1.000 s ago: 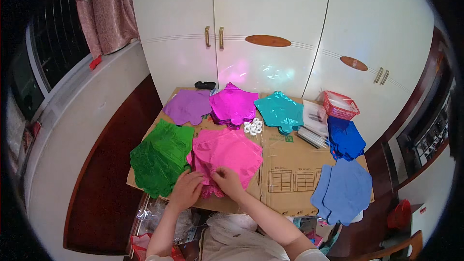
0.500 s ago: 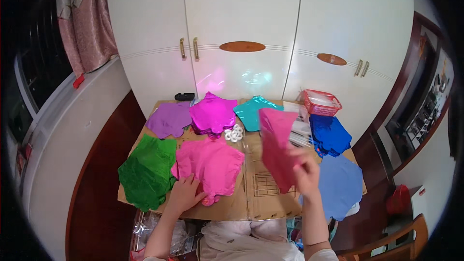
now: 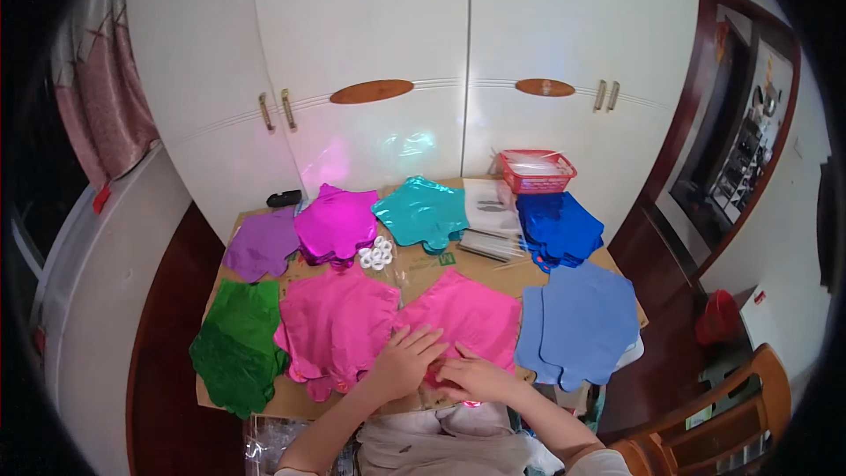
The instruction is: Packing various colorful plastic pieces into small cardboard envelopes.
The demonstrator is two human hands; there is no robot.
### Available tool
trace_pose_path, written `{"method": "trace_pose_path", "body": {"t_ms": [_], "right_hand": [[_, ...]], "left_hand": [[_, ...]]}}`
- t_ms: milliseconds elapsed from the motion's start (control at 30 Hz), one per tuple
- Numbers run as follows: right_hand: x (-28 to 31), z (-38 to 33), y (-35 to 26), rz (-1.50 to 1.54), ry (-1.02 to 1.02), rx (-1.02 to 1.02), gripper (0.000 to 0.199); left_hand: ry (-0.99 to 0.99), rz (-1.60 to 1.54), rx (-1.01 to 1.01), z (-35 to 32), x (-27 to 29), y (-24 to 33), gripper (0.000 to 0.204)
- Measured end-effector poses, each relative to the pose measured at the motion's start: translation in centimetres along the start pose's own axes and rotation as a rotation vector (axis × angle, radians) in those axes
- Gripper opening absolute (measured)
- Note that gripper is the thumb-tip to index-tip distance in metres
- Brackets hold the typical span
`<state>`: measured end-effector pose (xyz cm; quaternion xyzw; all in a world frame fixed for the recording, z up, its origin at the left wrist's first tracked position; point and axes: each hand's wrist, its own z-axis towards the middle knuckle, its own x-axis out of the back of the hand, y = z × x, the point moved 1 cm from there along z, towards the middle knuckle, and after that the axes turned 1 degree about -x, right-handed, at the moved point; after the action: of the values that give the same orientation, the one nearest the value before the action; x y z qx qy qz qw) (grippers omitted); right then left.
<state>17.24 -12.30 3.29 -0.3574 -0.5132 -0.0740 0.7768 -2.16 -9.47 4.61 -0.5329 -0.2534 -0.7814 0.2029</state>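
A flat pink star-shaped foil balloon (image 3: 463, 307) lies in front of me on cardboard. My left hand (image 3: 408, 363) rests on its lower left part with fingers stretched out. Against its lower edge is my right hand (image 3: 478, 377), fingers apart and slightly bent, hiding part of that edge. To the left, beside it, a pile of similar pink foil balloons (image 3: 337, 317) is spread out. Flat light blue balloons (image 3: 589, 322) lie to the right, close to the single pink one.
Green (image 3: 238, 344), purple (image 3: 263, 244), magenta (image 3: 337, 222), teal (image 3: 423, 214) and dark blue balloons (image 3: 560, 225) surround the work area. White ribbon rolls (image 3: 376, 254), white sticks (image 3: 491, 245) and a red basket (image 3: 538, 178) sit farther back. A wooden chair (image 3: 749, 405) stands at right.
The pink balloon that my right hand held up now lies flat on the cardboard. My left hand has moved right, off the pink pile and onto this balloon. The view has shifted right.
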Motion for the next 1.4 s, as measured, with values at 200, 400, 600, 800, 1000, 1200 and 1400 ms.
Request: {"method": "trace_pose_path", "body": {"t_ms": [200, 400, 600, 800, 1000, 1200, 1400], "right_hand": [[6.3, -8.6, 1.8, -0.273, 0.264, -0.422, 0.045], [6.0, -16.1, 4.3, -0.518, 0.242, -0.653, 0.045], [6.3, -15.4, 4.7, -0.578, 0.343, -0.611, 0.048], [6.9, -14.7, 5.5, -0.624, 0.270, -0.592, 0.044], [5.2, -13.8, 6.0, -0.873, 0.197, -0.528, 0.019], [9.5, -14.4, 5.8, -0.666, 0.455, -0.732, 0.012], [14.3, -15.5, 5.2, -0.789, 0.555, -0.784, 0.009]], "left_hand": [[-0.082, 0.137, -0.040, 1.0, -2.9, 0.6, 0.044], [-0.070, 0.120, -0.082, 3.5, -3.2, 1.0, 0.046], [-0.085, -0.038, -0.272, 7.2, -4.8, 4.0, 0.043], [-0.044, 0.081, -0.497, 9.8, -7.0, 7.0, 0.032], [-0.107, 0.194, -0.525, 11.9, -5.2, 9.2, 0.027], [0.226, 0.242, -0.556, 13.4, -7.2, 9.1, 0.027], [0.231, 0.228, -0.507, 16.1, -7.8, 10.7, 0.028]]}}
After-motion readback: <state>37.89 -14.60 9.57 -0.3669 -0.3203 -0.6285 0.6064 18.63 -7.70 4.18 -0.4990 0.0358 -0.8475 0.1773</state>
